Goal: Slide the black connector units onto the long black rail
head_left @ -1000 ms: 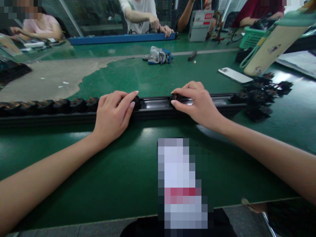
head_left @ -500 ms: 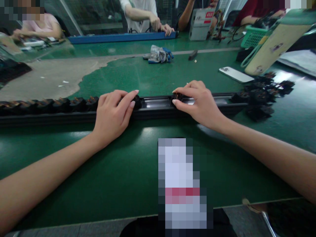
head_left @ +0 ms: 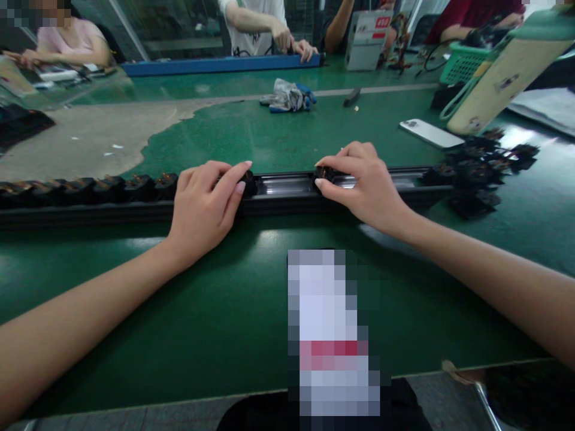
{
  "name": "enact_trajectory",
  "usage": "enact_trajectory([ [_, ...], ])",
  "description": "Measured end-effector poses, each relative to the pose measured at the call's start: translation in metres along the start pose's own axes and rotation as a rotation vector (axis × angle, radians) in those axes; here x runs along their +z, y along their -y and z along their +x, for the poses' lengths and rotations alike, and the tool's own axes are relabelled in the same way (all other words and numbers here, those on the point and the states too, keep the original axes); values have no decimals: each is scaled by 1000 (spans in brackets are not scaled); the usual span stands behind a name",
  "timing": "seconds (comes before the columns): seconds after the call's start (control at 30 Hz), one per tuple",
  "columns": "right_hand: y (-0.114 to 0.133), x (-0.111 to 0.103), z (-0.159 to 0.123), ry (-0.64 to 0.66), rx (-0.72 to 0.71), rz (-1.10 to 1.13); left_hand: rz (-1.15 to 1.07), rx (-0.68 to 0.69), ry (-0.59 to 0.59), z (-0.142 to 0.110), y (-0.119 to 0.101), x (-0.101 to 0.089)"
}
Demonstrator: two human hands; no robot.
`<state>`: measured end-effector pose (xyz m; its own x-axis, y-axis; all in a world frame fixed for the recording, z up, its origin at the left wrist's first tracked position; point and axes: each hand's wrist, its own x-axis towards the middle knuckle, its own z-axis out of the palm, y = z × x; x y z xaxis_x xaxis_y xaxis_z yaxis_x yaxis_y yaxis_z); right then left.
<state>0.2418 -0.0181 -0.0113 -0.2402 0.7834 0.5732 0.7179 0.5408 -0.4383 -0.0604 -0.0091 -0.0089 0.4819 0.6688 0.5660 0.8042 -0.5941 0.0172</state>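
A long black channel rail [head_left: 283, 206] lies across the green table in front of me. Black socket modules [head_left: 108, 188] with copper contacts sit in a row along its left part. My left hand [head_left: 204, 206] rests over the rail, its thumb and fingertips closed on a black socket module [head_left: 249, 181] at the right end of that row. Farther right, my right hand [head_left: 366, 185] pinches another black socket module [head_left: 324, 175] between thumb and fingers, in or just at the channel. Bare shiny channel floor shows between the two modules. My palms hide parts of the rail.
Loose black modules [head_left: 480, 170] are heaped at the rail's right end. Behind are a white phone [head_left: 431, 133], a cream bottle [head_left: 503, 84], a green basket [head_left: 467, 63] and crumpled gloves [head_left: 290, 96]. A blurred-out object [head_left: 332, 323] lies near me. Across the table, a co-worker's hands [head_left: 294, 45] touch a blue bar [head_left: 215, 64].
Both hands keep the same grip and stay at nearly the same spots on the rail. The whole view has shifted very slightly.
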Motion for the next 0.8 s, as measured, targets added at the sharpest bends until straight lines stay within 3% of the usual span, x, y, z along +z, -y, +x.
enact_trajectory([
  [0.8,-2,0,0,25,-2,5,17,14,-9,-1,2,2],
])
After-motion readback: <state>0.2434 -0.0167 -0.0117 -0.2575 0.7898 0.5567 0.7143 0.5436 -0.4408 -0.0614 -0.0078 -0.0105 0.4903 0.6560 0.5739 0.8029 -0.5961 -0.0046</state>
